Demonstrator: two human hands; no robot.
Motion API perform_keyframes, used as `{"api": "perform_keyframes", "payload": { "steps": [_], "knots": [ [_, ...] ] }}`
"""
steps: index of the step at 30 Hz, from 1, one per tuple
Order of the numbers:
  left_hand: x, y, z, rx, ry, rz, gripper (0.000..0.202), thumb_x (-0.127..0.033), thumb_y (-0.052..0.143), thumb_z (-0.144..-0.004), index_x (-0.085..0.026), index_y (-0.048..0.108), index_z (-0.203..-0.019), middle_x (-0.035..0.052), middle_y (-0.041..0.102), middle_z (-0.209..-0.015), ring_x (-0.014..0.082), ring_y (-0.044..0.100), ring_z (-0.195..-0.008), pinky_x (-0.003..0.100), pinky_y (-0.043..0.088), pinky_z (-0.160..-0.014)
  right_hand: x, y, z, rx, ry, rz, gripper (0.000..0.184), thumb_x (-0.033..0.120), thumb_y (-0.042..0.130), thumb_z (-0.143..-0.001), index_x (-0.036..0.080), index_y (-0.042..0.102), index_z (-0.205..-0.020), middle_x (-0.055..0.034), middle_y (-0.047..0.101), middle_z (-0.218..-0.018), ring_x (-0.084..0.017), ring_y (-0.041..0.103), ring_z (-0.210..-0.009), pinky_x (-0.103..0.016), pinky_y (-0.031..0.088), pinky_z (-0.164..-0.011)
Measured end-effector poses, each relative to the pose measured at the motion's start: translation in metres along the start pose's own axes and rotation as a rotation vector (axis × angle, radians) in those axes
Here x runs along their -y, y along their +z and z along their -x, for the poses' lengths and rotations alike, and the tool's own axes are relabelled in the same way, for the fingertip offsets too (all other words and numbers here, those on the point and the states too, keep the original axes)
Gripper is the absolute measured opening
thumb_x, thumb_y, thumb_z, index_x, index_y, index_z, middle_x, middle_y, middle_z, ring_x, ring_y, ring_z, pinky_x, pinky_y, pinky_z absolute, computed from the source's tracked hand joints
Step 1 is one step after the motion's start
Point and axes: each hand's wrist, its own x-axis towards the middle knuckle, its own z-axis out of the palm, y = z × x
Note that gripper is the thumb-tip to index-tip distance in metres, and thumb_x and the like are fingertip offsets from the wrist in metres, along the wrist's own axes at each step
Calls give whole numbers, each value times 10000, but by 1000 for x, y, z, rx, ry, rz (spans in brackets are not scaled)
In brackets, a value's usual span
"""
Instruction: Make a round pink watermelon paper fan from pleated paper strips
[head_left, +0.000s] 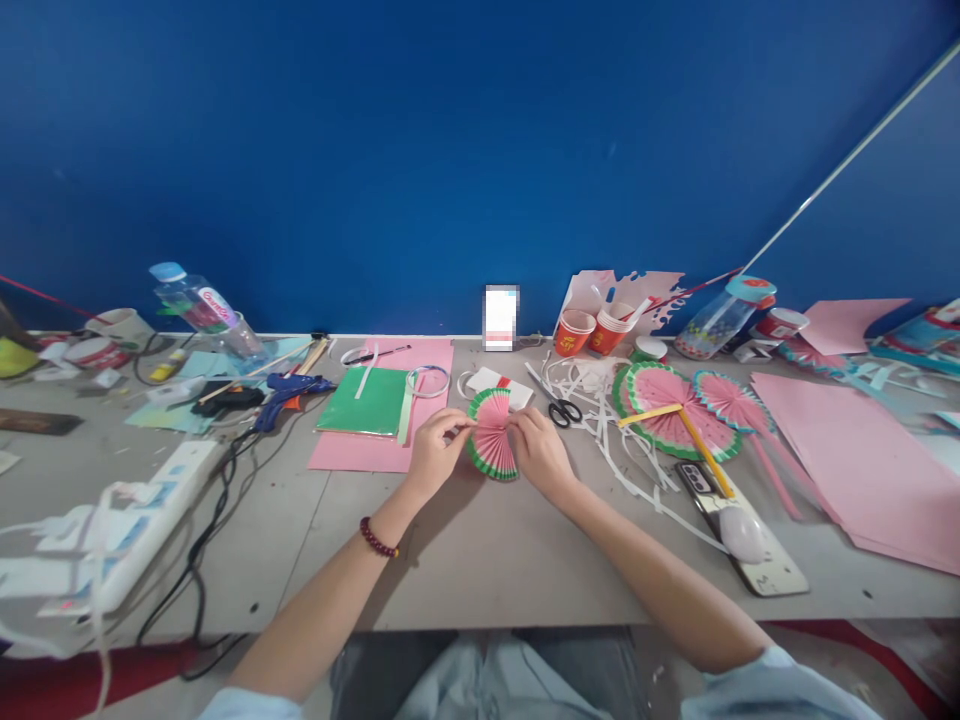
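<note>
Between my hands is a pleated paper fan [493,450], pink inside with a green and white rim, held up off the table. My left hand [441,447] pinches its left side near the middle. On the opposite side, my right hand [538,447] grips the fan, its fingers covering part of the right edge. Beyond the fan lies a small white box [517,392] with a red mark. Black-handled scissors [564,411] rest just past my right hand. To the left, a green paper pack [365,402] lies on a pink sheet [349,452].
Finished-looking watermelon fans [660,400], a folding ruler [705,447] and a phone [765,560] lie at right, with paper strips [626,480] around. Red paper cups [575,332] stand behind. At left are a blue glue gun [289,392], power strip [161,520] and bottle [210,308].
</note>
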Motion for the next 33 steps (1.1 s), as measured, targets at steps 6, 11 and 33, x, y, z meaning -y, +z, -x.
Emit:
{"api": "perform_keyframes", "payload": {
  "steps": [6, 11, 33],
  "knots": [
    [-5, -3, -2, -10, -26, 38, 89, -233, 589, -793, -202, 669, -770, 40, 650, -822, 144, 602, -750, 238, 483, -613, 6, -10, -2, -193, 87, -240, 125, 164, 452, -839, 206, 567, -862, -54, 571, -854, -180, 548, -785, -309, 454, -711],
    [-7, -3, -1, -17, -68, 71, 88, -229, 592, -789, -203, 675, -776, 37, 648, -834, 142, 601, -755, 229, 473, -596, 10, -11, -1, -186, 27, -189, 97, 163, 518, -792, 206, 594, -832, -49, 565, -846, -190, 551, -825, -332, 447, -766],
    [-4, -1, 2, -16, 113, -7, 90, -202, 586, -815, -192, 675, -809, 47, 659, -836, 135, 620, -748, 239, 514, -641, 2, -4, -2, -89, -144, 193, 137, 178, 522, -850, 203, 644, -792, -36, 635, -795, -177, 521, -740, -315, 357, -692]
  ]
}}
